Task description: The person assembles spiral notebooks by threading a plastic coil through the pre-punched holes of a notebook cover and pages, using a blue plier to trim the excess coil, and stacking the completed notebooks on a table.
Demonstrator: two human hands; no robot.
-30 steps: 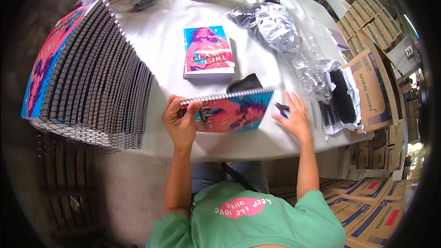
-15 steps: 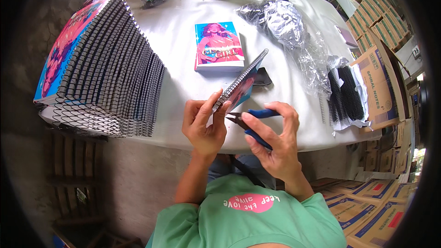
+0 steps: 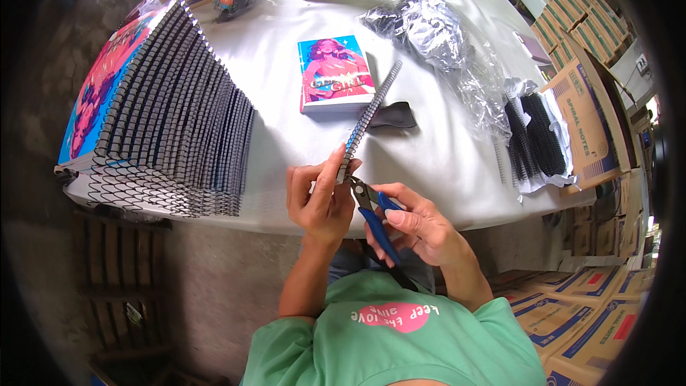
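The left hand (image 3: 320, 204) grips a spiral notebook (image 3: 369, 120) edge-on above the counter (image 3: 443, 157). The right hand (image 3: 421, 225) is closed on blue-handled cutters (image 3: 373, 211), their tip at the coil's near end (seemingly the trimming step). The next move likely calls for a steady notebook and a squeeze.

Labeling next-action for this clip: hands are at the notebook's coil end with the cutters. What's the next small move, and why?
Probably squeeze the blue-handled cutters shut on the wire end. The left hand holds the black-spiral-bound notebook edge-up, its lower coil end at the cutter tips; the right hand grips the handles, and the tips look to sit right at that wire.
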